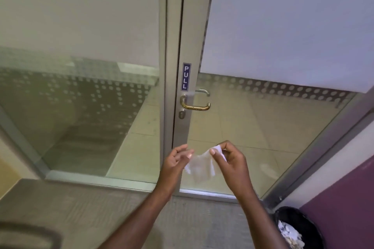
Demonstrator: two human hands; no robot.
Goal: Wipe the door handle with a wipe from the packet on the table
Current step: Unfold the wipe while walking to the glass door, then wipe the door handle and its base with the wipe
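A brass lever door handle (197, 106) sits on the grey metal frame of a glass door, just under a blue PULL sticker (186, 76). A thin white wipe (202, 162) hangs stretched between both hands, well below the handle. My right hand (230, 159) pinches the wipe's upper right corner between thumb and fingers. My left hand (176, 162) holds the wipe's left edge at its fingertips, blurred by motion. The packet and the table are out of view.
The glass door (283, 46) stands closed, with a fixed glass panel (81, 66) to its left. A black waste bin (297, 228) with crumpled paper stands at the lower right by a purple wall. A dark rounded object (30, 234) shows at the lower left.
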